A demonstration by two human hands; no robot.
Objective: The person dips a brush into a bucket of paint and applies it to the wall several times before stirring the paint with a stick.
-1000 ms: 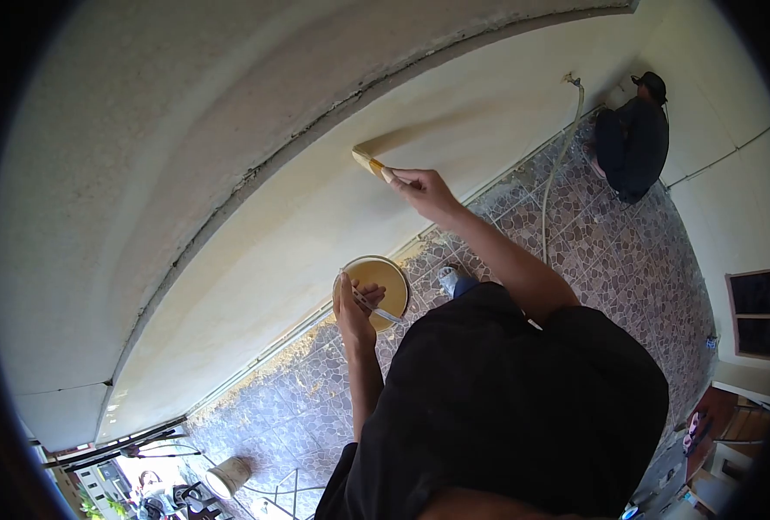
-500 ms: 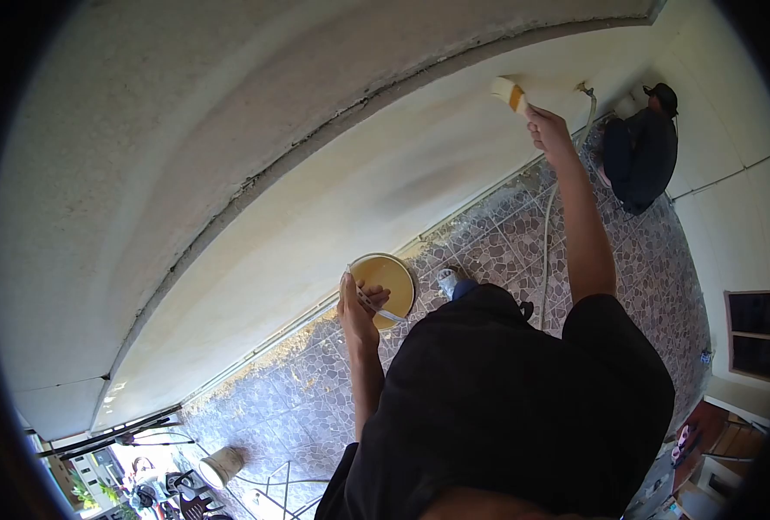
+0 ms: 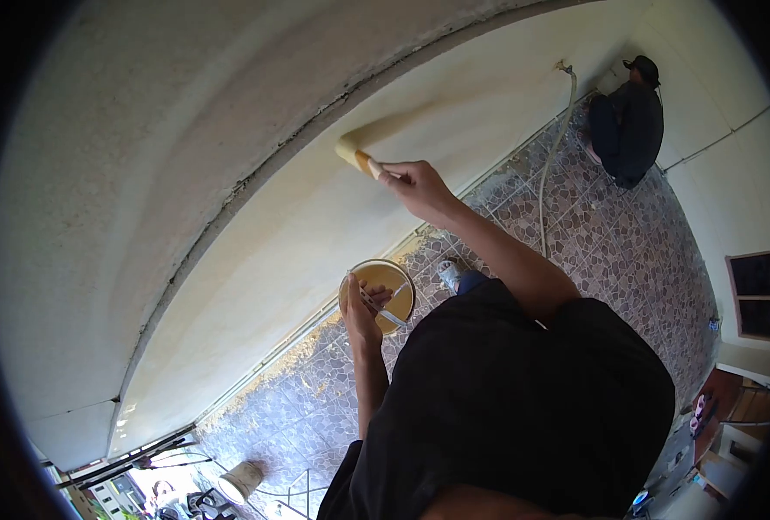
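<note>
My right hand (image 3: 419, 191) is closed around the handle of a wide paintbrush (image 3: 367, 165), whose pale yellow bristles are against or very near the cream wall (image 3: 263, 260). Lower down, a round paint bucket (image 3: 411, 288) with yellowish paint inside hangs at my left hand (image 3: 363, 316). Those fingers are curled about the bucket's white strip-like handle (image 3: 392, 317), which crosses over the opening. Part of the grip is hidden by the hand itself.
A person in dark clothes and a cap (image 3: 632, 130) crouches by the far wall. A hose (image 3: 548, 186) runs from a tap (image 3: 565, 67) along the patterned tile floor (image 3: 645, 260). Another bucket (image 3: 242, 481) stands at lower left. A ledge (image 3: 285, 147) runs along the wall.
My right hand has swept the paintbrush leftward and somewhat down along the wall. My left hand keeps the bucket in nearly the same place. The view has shifted slightly.
</note>
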